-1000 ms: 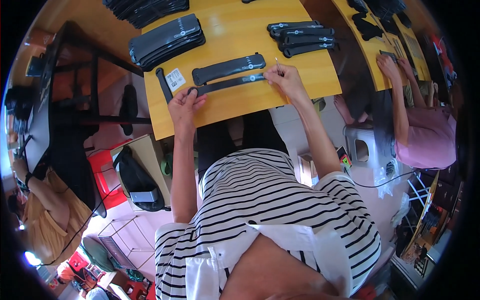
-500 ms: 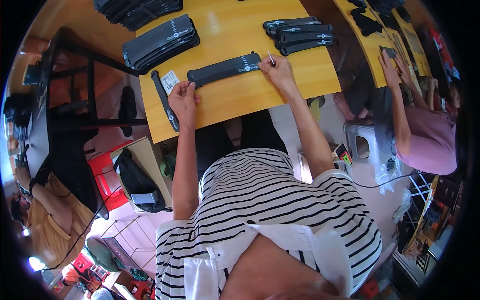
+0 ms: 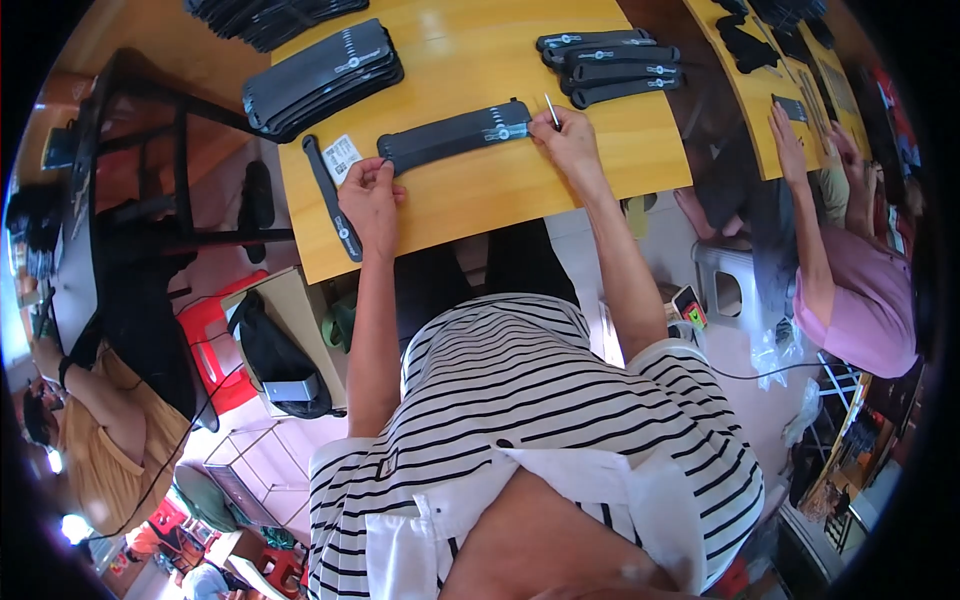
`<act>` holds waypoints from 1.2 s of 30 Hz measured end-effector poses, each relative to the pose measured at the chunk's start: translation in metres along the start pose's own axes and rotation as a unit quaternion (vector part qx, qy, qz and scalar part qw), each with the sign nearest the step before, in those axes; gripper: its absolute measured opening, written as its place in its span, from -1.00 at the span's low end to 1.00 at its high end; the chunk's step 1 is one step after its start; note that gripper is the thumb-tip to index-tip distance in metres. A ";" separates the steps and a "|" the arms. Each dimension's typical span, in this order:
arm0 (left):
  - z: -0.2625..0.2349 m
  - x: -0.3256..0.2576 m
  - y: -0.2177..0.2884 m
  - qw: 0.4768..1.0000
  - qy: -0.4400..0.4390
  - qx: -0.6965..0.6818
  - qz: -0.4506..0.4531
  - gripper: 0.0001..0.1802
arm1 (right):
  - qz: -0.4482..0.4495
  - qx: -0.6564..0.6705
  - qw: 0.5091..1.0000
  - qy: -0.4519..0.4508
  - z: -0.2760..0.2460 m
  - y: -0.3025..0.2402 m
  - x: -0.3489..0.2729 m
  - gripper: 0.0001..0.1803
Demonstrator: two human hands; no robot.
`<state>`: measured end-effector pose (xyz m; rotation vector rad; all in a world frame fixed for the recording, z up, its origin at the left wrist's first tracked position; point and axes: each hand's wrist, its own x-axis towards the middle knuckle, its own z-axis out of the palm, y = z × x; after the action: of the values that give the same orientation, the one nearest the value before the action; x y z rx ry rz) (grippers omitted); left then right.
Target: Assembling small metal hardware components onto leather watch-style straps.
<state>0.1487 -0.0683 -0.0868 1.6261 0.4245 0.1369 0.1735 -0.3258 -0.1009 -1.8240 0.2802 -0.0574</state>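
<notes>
A long black strap (image 3: 455, 135) lies flat near the bench's (image 3: 500, 195) front edge. The left hand (image 3: 370, 195) pinches its left end; the right hand (image 3: 572, 140) presses the right end, fingers closed around a thin pin (image 3: 551, 111). It looks light and floppy, best held at both ends.

A long black strap (image 3: 455, 134) lay flat across the yellow desk (image 3: 500, 190), slightly tilted, a small pale mark near its right end. The left hand (image 3: 370, 195) pinched its left tip; the right hand (image 3: 570, 140), holding a thin metal tool (image 3: 551, 110), pressed its right end.
</notes>
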 end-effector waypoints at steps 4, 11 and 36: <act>-0.001 -0.001 0.000 1.000 0.011 0.004 0.005 -0.91 | -0.001 -0.007 1.000 0.009 0.003 -0.003 -0.001 -0.89; 0.003 0.001 -0.003 1.000 0.017 0.020 0.015 -0.91 | -0.003 -0.056 0.998 0.033 0.003 -0.008 -0.001 -0.88; 0.004 0.003 -0.002 0.998 0.035 0.049 0.030 -0.89 | 0.005 -0.107 0.993 0.049 0.005 -0.008 0.001 -0.85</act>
<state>0.1524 -0.0711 -0.0895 1.7360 0.4409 0.2214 0.1771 -0.3191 -0.0948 -2.0356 0.3773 -0.1143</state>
